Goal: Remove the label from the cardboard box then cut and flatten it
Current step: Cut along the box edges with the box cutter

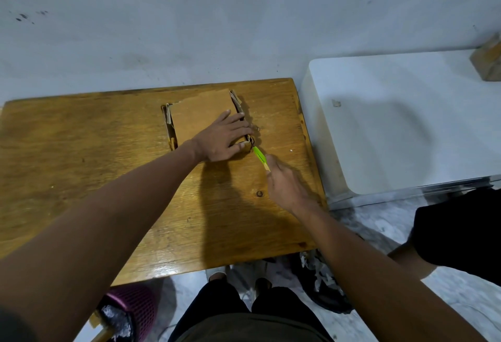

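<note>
Cardboard lay under our left hand [222, 139]: the cardboard box [202, 116], already pressed nearly flat, sat on the far middle part of the wooden table [81, 152], and we take that box as our landmark. We kept our left hand spread palm-down on the box's near right corner, fingers straight and pressing the top panel, thumb along the near edge. Folded flaps stuck out at the box's left and right sides, and its far edge looked ragged.

Just beyond the box's near right corner, our right hand [284, 181] was curled around a green utility knife [259, 156], pinching the handle so that the tip pointed at that corner. The tip seemed to meet the cardboard right beside our left thumb, though we could not tell whether the blade had gone in.

To the right of the box, past the table's edge, stood a white appliance [406, 124] with a smooth top, and a small wooden block [486, 61] rested at its far right corner. Nearer to us than the box, below the table's front edge, we saw a purple mesh basket [132, 309] to the left and a dark bag of torn scraps [322, 279] on the floor to the right.
</note>
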